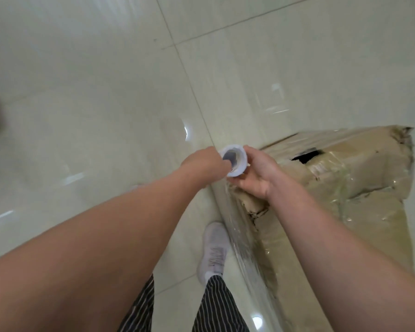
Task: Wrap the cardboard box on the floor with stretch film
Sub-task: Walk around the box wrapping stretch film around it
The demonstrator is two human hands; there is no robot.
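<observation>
Both hands' grip closed on the stretch film roll (234, 161), left hand (205, 165) and right hand (255, 174), cardboard box (359, 173) just beside.

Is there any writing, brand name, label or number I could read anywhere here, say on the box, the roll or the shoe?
None can be read.
Cardboard box: no print shows; its surface is blurred under shiny film and tape.
Stretch film roll: plain white end, no label visible.
Shoe: pale, no legible logo.
Striped trousers: pattern only.
Floor tiles: only light reflections.
</observation>
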